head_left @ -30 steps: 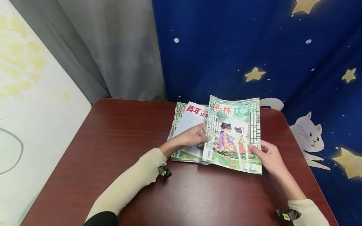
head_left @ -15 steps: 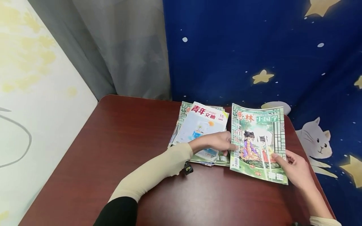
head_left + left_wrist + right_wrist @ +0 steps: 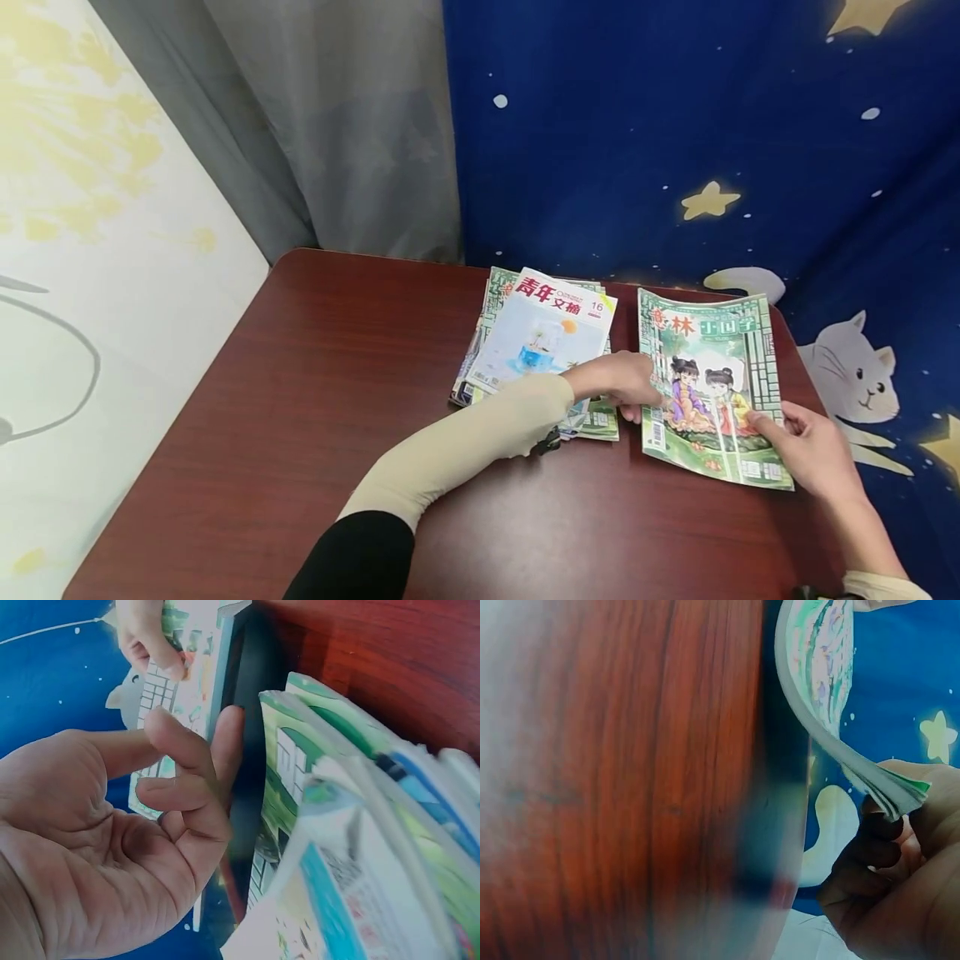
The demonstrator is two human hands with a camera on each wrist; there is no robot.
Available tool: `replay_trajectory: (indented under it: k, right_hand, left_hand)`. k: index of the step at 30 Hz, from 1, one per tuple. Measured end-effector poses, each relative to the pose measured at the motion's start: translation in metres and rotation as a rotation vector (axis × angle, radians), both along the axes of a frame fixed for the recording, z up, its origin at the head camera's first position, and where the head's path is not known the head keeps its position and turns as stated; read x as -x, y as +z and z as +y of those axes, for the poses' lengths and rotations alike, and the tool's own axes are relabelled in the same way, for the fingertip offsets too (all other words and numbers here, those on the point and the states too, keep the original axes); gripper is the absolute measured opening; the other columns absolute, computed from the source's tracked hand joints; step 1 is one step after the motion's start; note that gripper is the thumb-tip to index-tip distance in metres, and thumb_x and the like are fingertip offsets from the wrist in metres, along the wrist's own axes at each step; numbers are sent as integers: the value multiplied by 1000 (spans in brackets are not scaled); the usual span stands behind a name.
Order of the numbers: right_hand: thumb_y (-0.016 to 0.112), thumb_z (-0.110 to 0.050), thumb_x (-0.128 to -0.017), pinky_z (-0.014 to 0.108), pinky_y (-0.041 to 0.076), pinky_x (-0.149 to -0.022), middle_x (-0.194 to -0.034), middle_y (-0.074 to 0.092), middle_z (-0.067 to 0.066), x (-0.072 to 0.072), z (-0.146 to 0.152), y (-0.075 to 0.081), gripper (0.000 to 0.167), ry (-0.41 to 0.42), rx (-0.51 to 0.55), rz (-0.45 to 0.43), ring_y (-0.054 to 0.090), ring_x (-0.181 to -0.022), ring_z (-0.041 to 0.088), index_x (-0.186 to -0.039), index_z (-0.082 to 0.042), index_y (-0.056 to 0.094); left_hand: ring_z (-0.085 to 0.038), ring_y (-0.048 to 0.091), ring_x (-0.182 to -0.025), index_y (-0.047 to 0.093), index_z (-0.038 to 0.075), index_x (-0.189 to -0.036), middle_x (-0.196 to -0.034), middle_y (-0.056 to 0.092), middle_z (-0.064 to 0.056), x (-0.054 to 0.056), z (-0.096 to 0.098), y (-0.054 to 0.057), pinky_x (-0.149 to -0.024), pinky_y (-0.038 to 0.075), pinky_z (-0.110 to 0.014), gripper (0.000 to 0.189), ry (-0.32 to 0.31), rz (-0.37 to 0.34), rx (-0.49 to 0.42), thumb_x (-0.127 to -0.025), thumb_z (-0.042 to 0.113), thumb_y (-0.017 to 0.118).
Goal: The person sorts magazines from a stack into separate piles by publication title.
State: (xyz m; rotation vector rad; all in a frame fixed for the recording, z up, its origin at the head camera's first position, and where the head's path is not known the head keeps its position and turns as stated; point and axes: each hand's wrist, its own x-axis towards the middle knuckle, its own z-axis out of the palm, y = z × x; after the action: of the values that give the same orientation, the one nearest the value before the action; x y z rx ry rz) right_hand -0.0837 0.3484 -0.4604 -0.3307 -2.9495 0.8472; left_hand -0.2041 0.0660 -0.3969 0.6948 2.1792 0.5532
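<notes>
A green magazine [image 3: 720,392] with two cartoon figures on its cover is held slightly tilted at the table's right side. My right hand [image 3: 813,446] grips its lower right edge, thumb on the cover; the right wrist view has this hand [image 3: 900,862] around the bent page edges. At the spine is my left hand [image 3: 626,379], with a fingertip over the cover; its pinch is partly hidden behind curled fingers in the left wrist view. Left of it lies a stack of magazines, topped by a white and blue magazine [image 3: 547,325] set askew, partly covered by my left forearm.
The dark red table [image 3: 337,358] has its back edge against a grey curtain [image 3: 375,150] and a blue starry curtain [image 3: 600,150]. A white wall panel [image 3: 112,333] with drawings stands at the left. The table's right edge is close to my right hand.
Both hands have moved the green magazine right and a little nearer, off the stack, so the white and blue cover shows. The head view has shifted slightly.
</notes>
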Motion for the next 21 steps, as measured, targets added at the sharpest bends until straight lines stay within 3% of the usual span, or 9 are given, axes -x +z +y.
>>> replay_trajectory:
  k: [2, 5, 8, 10, 12, 13, 16, 18, 21]
  right_hand:
    - [69, -45, -102, 34, 23, -53, -60, 34, -7, 2, 3, -1, 47, 8, -27, 11, 30, -56, 8, -78, -7, 54]
    - [69, -44, -102, 33, 21, -53, -62, 33, -5, 5, 6, -1, 52, 22, -66, 14, 27, -56, 9, -72, -10, 42]
    - [67, -44, -103, 32, 21, -54, -63, 35, -3, 10, 8, 0, 53, 33, -99, -3, 28, -56, 11, -71, -11, 40]
    - [65, -44, -104, 32, 22, -55, -63, 36, -3, 12, 8, 0, 51, 42, -114, -26, 30, -56, 12, -72, -11, 42]
    - [64, -44, -105, 32, 22, -55, -63, 36, -2, 15, 10, -1, 51, 59, -120, -39, 31, -56, 13, -72, -11, 44]
    - [64, -44, -105, 31, 23, -55, -63, 36, -2, 15, 11, -1, 51, 66, -124, -46, 31, -56, 13, -72, -11, 44]
    - [62, -46, -105, 31, 24, -57, -64, 37, -1, 18, 14, -2, 50, 86, -138, -81, 34, -58, 14, -75, -9, 47]
    - [62, -48, -105, 32, 27, -59, -65, 39, 1, 20, 17, -2, 50, 93, -144, -121, 38, -61, 16, -80, -6, 54]
    - [59, -53, -105, 37, 37, -62, -70, 54, 14, 23, 21, -2, 58, 110, -179, -194, 52, -68, 27, -101, 4, 65]
  left_hand:
    - [-16, 55, -43, 54, 15, -69, -54, 66, -1, 0, 7, -1, -47, 38, -29, 47, 3, -34, 20, -106, 43, 63]
    - [-16, 52, -42, 44, 17, -69, -47, 52, -2, 0, 17, -3, -48, 37, -30, 49, 4, -89, 51, -108, 45, 57]
    - [-16, 55, -45, 52, 17, -79, -49, 44, 1, 1, 22, -4, -48, 38, -30, 43, 1, -100, 98, -110, 47, 52]
    - [-15, 63, -50, 53, 18, -83, -60, 52, 2, 1, 24, -3, -48, 39, -28, 41, -17, -59, 139, -110, 49, 50]
    - [-12, 71, -58, 54, 19, -87, -84, 68, 6, -1, 26, 0, -55, 46, -24, 39, -43, 3, 185, -110, 49, 48]
    - [-11, 73, -61, 50, 19, -82, -96, 72, 7, -2, 28, 2, -60, 48, -23, 41, -65, 45, 214, -111, 49, 47]
    - [-8, 76, -67, 51, 22, -77, -126, 73, 10, -9, 34, 7, -76, 54, -22, 41, -111, 183, 314, -111, 44, 44]
    - [-6, 74, -63, 53, 24, -74, -123, 74, 12, -15, 38, 6, -79, 55, -25, 41, -129, 272, 378, -110, 41, 45]
    - [-2, 68, -61, 61, 28, -76, -114, 74, 15, -25, 42, -1, -73, 54, -29, 35, -149, 374, 450, -107, 38, 49]
